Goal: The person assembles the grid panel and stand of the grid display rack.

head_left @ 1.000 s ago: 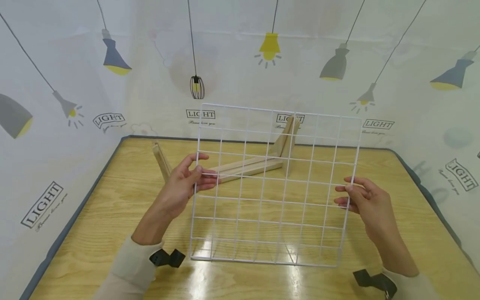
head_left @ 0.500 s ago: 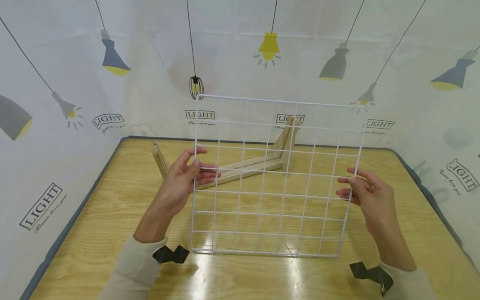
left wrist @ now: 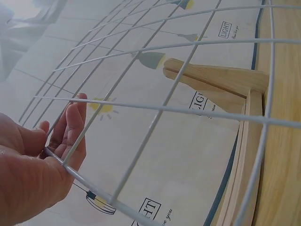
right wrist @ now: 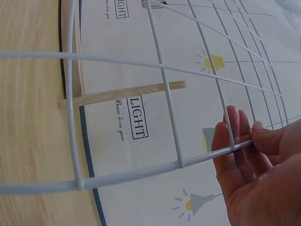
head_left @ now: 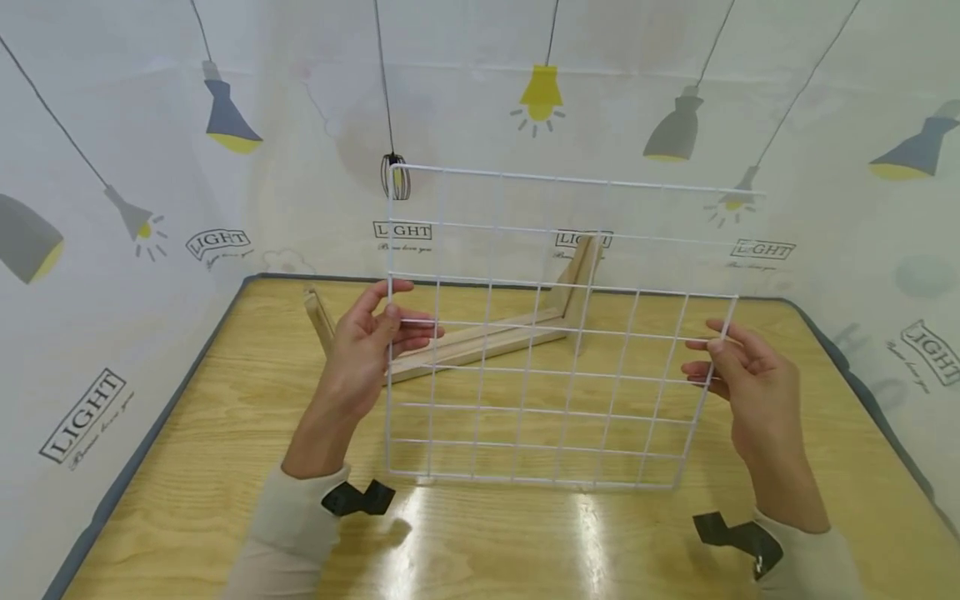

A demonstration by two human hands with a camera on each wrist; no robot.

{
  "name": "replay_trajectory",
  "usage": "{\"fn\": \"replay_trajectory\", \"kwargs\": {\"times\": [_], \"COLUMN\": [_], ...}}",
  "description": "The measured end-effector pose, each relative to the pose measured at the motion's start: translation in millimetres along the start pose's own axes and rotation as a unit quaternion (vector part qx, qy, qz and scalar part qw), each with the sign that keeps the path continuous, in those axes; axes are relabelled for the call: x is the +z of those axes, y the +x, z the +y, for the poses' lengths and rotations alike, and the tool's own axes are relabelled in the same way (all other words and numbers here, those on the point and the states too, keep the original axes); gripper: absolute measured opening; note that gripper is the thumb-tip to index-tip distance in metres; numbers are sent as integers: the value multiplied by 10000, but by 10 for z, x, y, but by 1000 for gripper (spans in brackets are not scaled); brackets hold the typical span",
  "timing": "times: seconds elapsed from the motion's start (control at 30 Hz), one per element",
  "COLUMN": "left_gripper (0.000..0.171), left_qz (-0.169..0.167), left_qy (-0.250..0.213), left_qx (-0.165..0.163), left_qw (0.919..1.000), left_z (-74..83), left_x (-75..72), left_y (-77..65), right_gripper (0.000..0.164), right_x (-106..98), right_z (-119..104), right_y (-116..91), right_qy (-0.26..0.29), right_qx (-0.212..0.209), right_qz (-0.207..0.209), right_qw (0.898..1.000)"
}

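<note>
A white wire grid panel (head_left: 538, 284) stands nearly upright between my hands, over the table. My left hand (head_left: 352, 358) pinches its left edge wire, thumb on the near side and fingers reaching behind; the left wrist view shows the same hold by the left hand (left wrist: 33, 174). On the opposite edge, my right hand (head_left: 757, 375) grips the wire between thumb and fingers, seen again in the right wrist view as the right hand (right wrist: 258, 169). Behind the grid lies a wooden stand (head_left: 510, 342) with an upright end at right. Whether the panel touches the table cannot be told.
At left a short wooden upright (head_left: 321, 321) rises behind my left hand, which hides whether it joins the stand. The wood-grain tabletop (head_left: 225, 433) ends at a dark border. A white sheet (head_left: 465, 108) printed with lamps surrounds its back and sides.
Both hands have moved upward in the head view with the grid panel between them. Its top and bottom edges now sit higher, while the wooden stand stays put.
</note>
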State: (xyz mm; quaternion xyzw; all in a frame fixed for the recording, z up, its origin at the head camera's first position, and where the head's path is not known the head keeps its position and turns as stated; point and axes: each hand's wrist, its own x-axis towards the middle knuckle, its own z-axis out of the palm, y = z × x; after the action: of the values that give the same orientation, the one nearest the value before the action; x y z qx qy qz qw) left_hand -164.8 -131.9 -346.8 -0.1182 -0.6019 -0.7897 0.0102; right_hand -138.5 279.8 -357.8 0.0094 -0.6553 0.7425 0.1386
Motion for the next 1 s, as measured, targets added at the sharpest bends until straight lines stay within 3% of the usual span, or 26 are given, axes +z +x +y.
{"fn": "replay_trajectory", "kwargs": {"times": [0.27,0.73,1.0], "left_gripper": [20,13,13], "left_qz": [76,290,313], "left_qy": [-159,-257,-337], "left_qx": [342,814,1005], "left_qw": [9993,9959,9939], "left_z": [6,74,96], "left_x": [29,57,66], "left_y": [41,108,107], "right_gripper": [28,32,31], "right_x": [20,186,229], "right_z": [-27,-173,-199], "right_y": [66,184,200], "right_qy": [488,985,1186], "right_qx": [-337,-728,-1134], "right_qz": [7,666,556], "right_qw": [9982,9902,9849]}}
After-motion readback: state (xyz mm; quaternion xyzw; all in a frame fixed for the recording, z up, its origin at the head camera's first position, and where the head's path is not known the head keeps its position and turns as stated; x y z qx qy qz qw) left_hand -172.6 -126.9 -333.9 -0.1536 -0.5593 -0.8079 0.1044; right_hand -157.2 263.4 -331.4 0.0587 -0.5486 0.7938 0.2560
